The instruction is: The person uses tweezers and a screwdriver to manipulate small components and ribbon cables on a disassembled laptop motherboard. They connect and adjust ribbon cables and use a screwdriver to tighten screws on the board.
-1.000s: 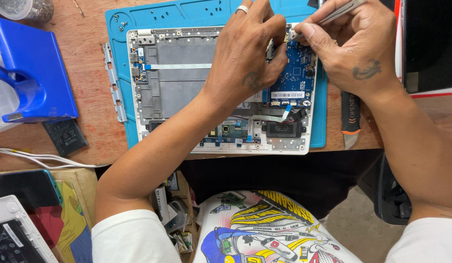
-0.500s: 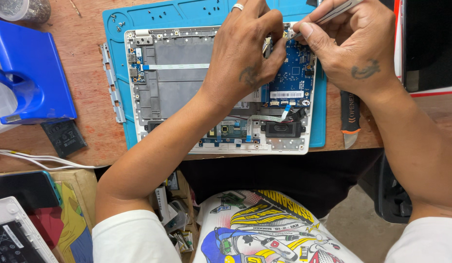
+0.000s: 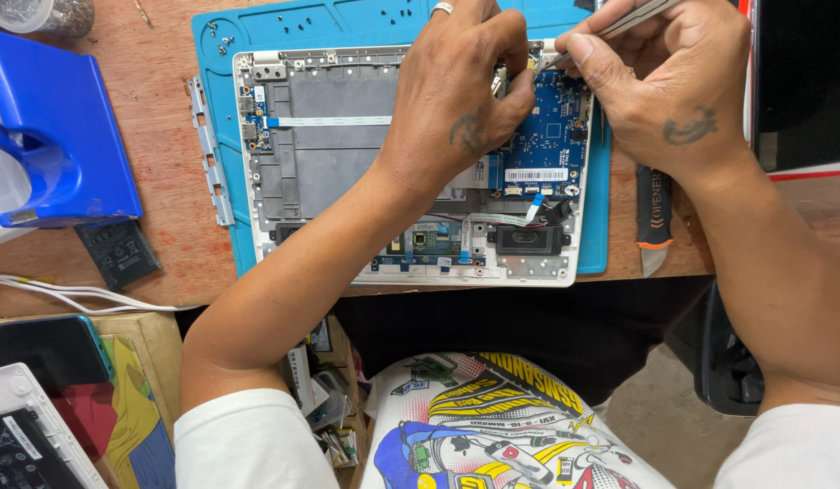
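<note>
Almost nothing has moved since a second ago; your hands stay at the same corner. Your left hand (image 3: 470, 100) presses, fingers curled, on the open laptop (image 3: 347, 163), lying longways left to right on the blue mat (image 3: 211, 54). Your right hand (image 3: 673, 86) pinches tweezers (image 3: 610, 27), slanting, tip down-left at the blue board (image 3: 547, 136).

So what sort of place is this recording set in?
Probably an electronics repair bench. An opened laptop with its blue circuit board bare lies on a blue work mat, the right hand holds metal tweezers, and loose screws sit on the mat.
</note>
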